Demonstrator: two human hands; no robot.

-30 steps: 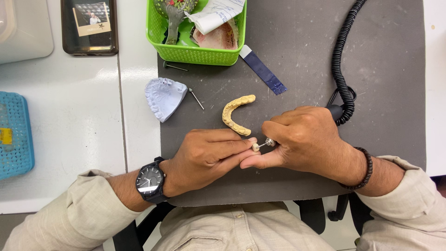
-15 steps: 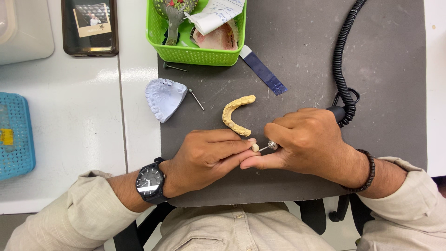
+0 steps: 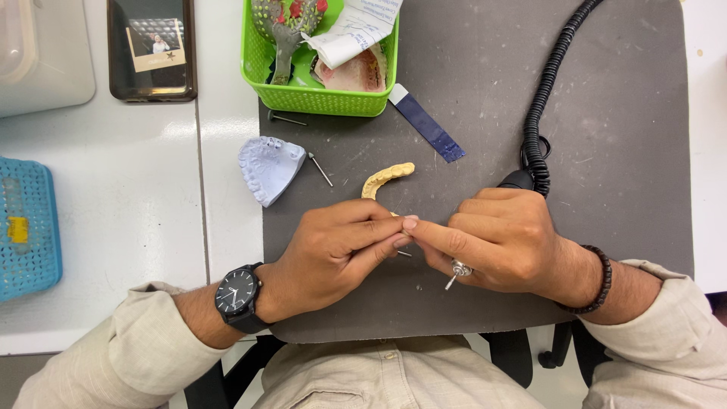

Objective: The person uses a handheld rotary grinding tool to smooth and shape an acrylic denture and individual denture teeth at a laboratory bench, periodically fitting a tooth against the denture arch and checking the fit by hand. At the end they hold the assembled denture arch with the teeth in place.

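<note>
Your left hand (image 3: 333,254) pinches thumb against forefinger, meeting the fingertips of your right hand (image 3: 496,242) over the dark grey mat (image 3: 606,136); something tiny may sit between them, but it's hidden. Your right fingers curl closed around a handpiece (image 3: 457,273), its thin metal tip poking out downward, its black coiled cord (image 3: 545,98) running away behind. The curved, chalky yellow dental arch (image 3: 385,179) lies just above your left knuckles. Both wrists rest low.
</note>
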